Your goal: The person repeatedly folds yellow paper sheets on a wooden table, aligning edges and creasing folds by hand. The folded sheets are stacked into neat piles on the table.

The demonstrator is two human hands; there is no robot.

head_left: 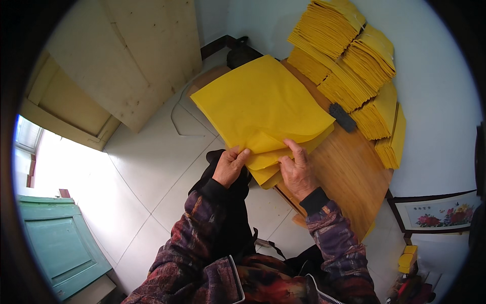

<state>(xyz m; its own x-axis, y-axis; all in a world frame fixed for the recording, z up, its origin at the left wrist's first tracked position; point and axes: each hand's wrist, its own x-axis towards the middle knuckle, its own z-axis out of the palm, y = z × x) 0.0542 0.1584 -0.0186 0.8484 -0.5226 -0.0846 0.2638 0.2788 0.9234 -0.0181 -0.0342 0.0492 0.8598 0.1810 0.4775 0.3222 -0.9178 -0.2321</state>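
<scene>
A stack of large yellow sheets, thin like paper, lies on a wooden table with its near corner sticking out past the edge. My left hand pinches the near edge of the sheets between thumb and fingers. A little to the right, my right hand is closed on the near edge of an upper sheet, thumb and forefinger pressed to it. Between the two hands the upper sheets are lifted and buckled, and their layers fan apart. How many sheets each hand grips is hidden.
Bundles of folded yellow sheets are piled against the wall at the back right of the wooden table. A dark grey cloth-like object lies beside them. Wooden boards lean at left; a framed flower picture stands at right.
</scene>
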